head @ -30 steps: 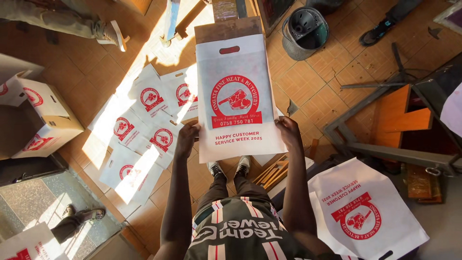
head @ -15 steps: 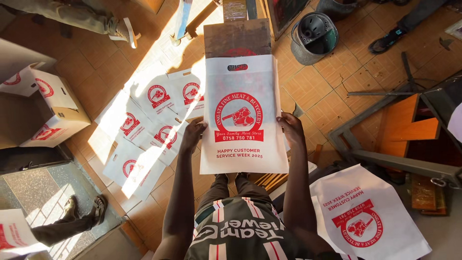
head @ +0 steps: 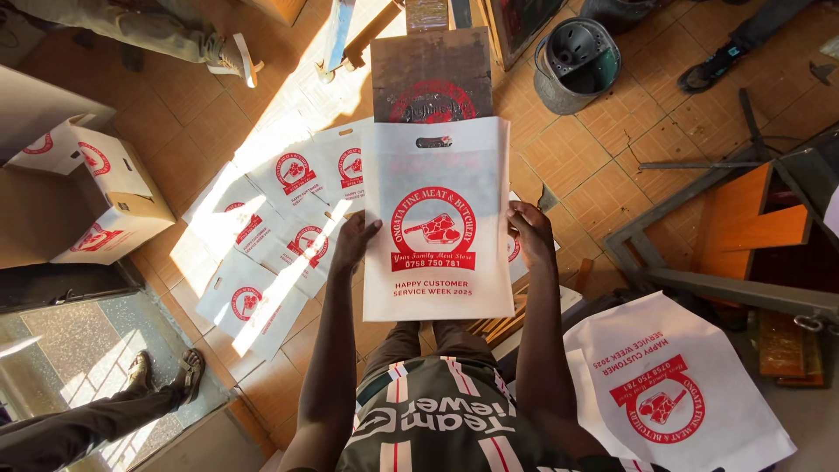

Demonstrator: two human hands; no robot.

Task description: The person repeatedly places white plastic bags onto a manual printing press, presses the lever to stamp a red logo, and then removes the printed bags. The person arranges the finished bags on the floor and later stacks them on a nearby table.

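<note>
Head view is showing a white non-woven fabric bag with a red round print hanging flat in front of the person. Left hand and right hand are pinching its side edges, fingers closed on cloth. It is looking light, limp and easily creased, so gripping both edges seems best.

The white bag held up between both hands looks like matt, soft non-woven cloth with a flat red print, and the same dull fabric shows in the bags spread on the floor and in the stack by the right edge. The floor is reddish tile, smooth with a faint sheen where the sun falls. The board beyond the bag is dark, worn wood, the boxes are matt cardboard, and the bucket looks like dull grey metal.
</note>
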